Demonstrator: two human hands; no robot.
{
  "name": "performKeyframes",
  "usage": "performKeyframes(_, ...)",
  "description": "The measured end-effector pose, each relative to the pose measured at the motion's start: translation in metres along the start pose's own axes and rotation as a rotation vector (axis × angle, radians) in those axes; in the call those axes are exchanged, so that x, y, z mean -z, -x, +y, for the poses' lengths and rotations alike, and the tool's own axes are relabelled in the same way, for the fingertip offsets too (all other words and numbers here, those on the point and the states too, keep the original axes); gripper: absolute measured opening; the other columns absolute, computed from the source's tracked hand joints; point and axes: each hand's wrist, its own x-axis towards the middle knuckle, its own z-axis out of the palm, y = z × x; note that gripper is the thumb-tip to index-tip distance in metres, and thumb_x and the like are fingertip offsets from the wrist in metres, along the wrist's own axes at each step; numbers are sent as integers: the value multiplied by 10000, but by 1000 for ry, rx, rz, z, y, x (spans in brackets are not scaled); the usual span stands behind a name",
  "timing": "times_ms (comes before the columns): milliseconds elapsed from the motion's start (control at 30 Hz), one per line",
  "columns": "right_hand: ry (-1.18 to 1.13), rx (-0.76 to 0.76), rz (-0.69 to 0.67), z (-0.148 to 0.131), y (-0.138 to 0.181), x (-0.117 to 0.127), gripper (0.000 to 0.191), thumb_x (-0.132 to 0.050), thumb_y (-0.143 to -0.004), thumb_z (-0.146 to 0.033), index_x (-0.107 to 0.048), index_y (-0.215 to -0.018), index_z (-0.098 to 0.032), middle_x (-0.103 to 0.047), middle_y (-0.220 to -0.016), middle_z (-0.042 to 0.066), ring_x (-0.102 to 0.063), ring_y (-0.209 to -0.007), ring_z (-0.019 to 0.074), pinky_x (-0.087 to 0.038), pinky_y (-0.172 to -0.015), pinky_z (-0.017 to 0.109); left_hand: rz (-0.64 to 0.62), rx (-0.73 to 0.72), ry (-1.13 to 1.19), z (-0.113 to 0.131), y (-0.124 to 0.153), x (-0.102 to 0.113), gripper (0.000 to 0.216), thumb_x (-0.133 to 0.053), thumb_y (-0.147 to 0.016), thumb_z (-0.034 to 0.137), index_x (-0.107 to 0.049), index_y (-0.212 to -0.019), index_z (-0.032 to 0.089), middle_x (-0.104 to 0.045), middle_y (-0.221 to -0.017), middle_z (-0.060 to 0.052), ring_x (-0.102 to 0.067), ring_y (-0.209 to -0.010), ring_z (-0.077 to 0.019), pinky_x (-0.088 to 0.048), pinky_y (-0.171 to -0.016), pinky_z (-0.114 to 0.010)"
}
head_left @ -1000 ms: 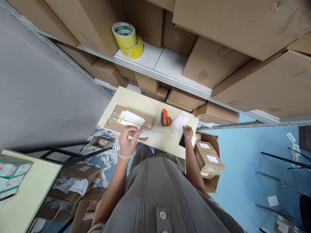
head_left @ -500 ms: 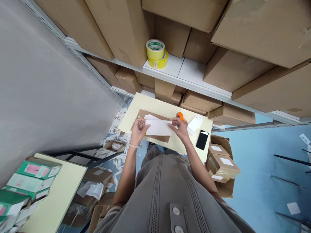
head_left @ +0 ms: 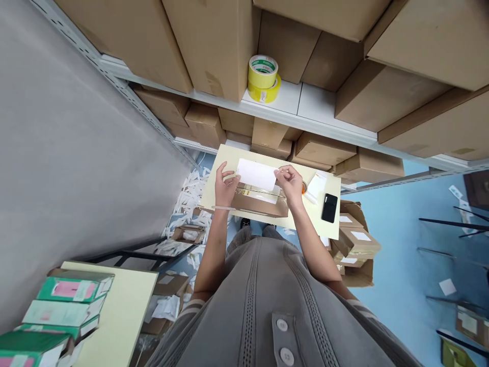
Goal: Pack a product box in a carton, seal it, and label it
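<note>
A blank white label (head_left: 256, 174) is stretched flat above the table between my two hands. The thumb and fingers of my right hand (head_left: 290, 184) pinch its right end. My left hand (head_left: 226, 187) holds the lower left corner at thumb and forefinger, the other fingers raised apart. Below the label lies a brown cardboard box (head_left: 260, 205) with clear tape across it. Another white paper with small yellow marks (head_left: 267, 195) is on the box top, partly covered by the held label.
The cream table (head_left: 214, 176) also bears a roll of tape (head_left: 304, 187), white labels (head_left: 317, 186) and a black phone (head_left: 329, 208). Boxed parcels (head_left: 359, 239) stand right of it. Shelves with cartons and yellow tape rolls (head_left: 263, 76) rise ahead. Paper strips (head_left: 189, 196) litter the floor leftward.
Both hands have lifted the label farther from my body, and it is now slightly tilted. The left fingers have spread. More of the box below shows, and the view has shifted.
</note>
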Motion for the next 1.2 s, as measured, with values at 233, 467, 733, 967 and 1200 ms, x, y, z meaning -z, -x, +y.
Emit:
performKeyframes(233,153,70,98,16,14,4,306,-621,-805,-516,-560,-771,-218,-574,-636,-28,-515,-588,128,-422,-600,257,-96,77,-24,-3,4,5,416,-667,-751,261,-537,-1140,194,-611,-765,24,-636,-651,-121,-554,-652,-262)
performKeyframes(467,832,218,164,52,13,18,249,-547,-883,-415,-578,-735,-216,-621,-798,41,-554,-777,203,-407,-791,339,-157,-13,-373,-32,21,-11,305,-567,-802,149,-554,-1104,197,-599,-850,-12,-645,-762,-157,-542,-774,-307)
performKeyframes(733,1088,242,89,99,23,21,286,-375,-985,-341,-605,-889,-202,-618,-946,85,-535,-892,232,-374,-819,330,-184,-172,-590,-58,36,-24,402,-509,-801,53,-508,-1166,222,-490,-1219,-112,-525,-1215,-244,-450,-1044,-395)
performKeyframes(967,1121,200,79,105,21,20,332,-334,-999,-358,-621,-947,-199,-621,-999,99,-534,-950,245,-365,-862,345,-195,-185,-635,-58,39,-28,389,-457,-840,73,-505,-1200,211,-489,-1246,-138,-514,-1237,-266,-421,-1071,-411)
performKeyframes(1200,1134,184,23,100,16,19,316,-349,-991,-335,-629,-961,-193,-632,-1004,111,-525,-998,260,-361,-860,352,-201,-191,-684,-55,36,-31,387,-438,-830,44,-548,-1162,208,-504,-1219,-137,-541,-1198,-270,-430,-1058,-431)
